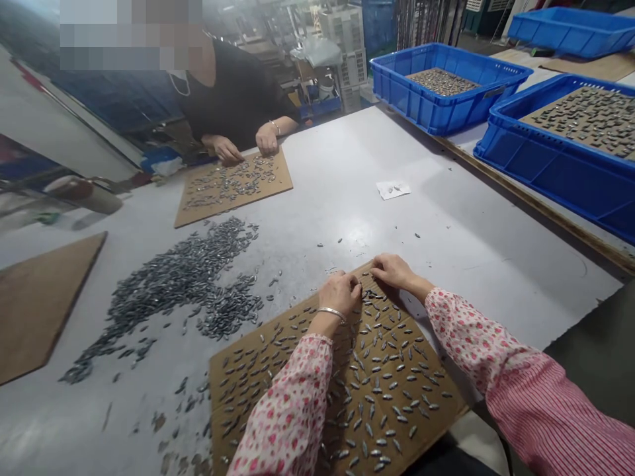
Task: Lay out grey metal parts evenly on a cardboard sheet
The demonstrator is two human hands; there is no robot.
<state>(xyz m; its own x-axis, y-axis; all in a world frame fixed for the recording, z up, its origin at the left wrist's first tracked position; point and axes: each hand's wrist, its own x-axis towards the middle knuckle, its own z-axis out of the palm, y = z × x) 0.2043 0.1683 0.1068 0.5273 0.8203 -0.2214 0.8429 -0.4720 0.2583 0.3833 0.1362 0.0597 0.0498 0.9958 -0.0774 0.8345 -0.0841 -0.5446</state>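
- Left hand [340,293]: fingers curled down at the far edge of the cardboard sheet [233,377]; cannot tell whether they pinch anything.
- Right hand [391,272]: relaxed and open on that edge, holding nothing visible.
- Small grey metal pieces [383,420] lie spaced across the sheet, on the table [446,264].
- Loose heap [169,284] just left of the sheet.
- Co-worker's hands [247,143] rest on another sheet [268,185] across the table.
- Blue plastic crates [446,86] line the far right edge.

"What's along the table's [446,231] far edge?"

"A blue plastic crate [436,112] of grey metal pieces [441,80], another blue crate [555,172] just beside it, and a third blue crate [570,33] behind: 3 in all."

"Across the table?"

"A co-worker [238,92] in black, both hands on a cardboard sheet [198,213]. A white paper slip [393,190] lies between."
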